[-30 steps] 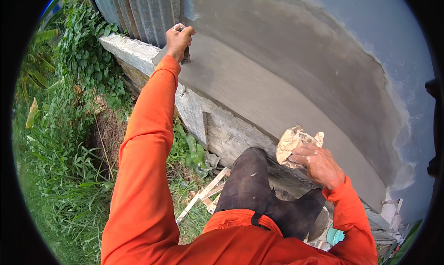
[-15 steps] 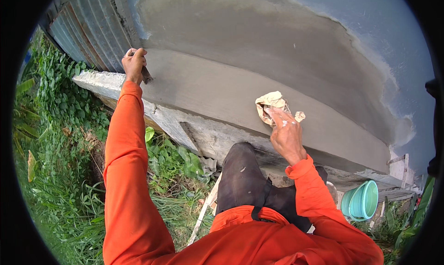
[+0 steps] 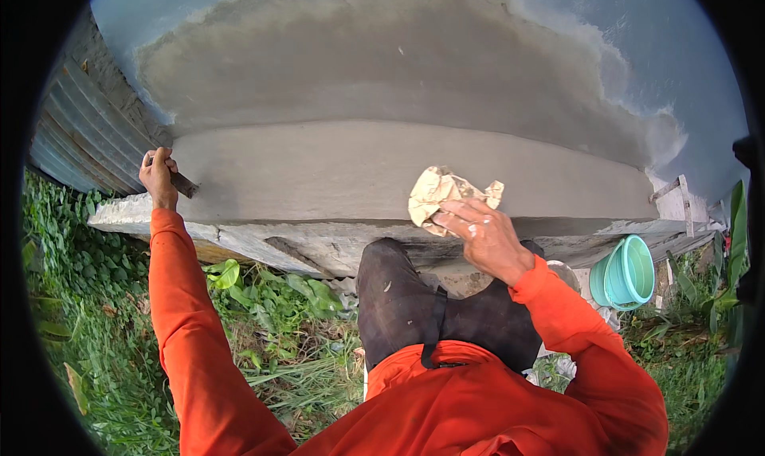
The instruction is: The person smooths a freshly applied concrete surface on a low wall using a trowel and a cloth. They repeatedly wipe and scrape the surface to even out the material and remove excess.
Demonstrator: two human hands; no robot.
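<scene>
My left hand [image 3: 162, 177] is closed around a short, dark brown flat-ended tool [image 3: 185, 185] at the left end of a smooth grey cement ledge [image 3: 335, 169]. The fist hides much of that tool, so its exact kind cannot be made out. Further right, my right hand [image 3: 488, 237], with white smears on its fingers, grips a crumpled piece of tan paper [image 3: 438, 195] over the ledge's front edge. Whether the paper touches the cement is unclear. Behind the ledge rises a wall with a darker, damp-looking cement patch [image 3: 358, 58].
Corrugated metal sheeting [image 3: 88, 129] borders the ledge on the left. A turquoise bucket [image 3: 625, 273] stands at the lower right, near a small frame-like piece [image 3: 684, 205] at the ledge's right end. Leafy plants [image 3: 88, 297] grow below the wall.
The view has turned, so the ledge now runs nearly level. My right hand and the paper have shifted toward the ledge's front edge. My left hand stays at the left end, holding its tool.
</scene>
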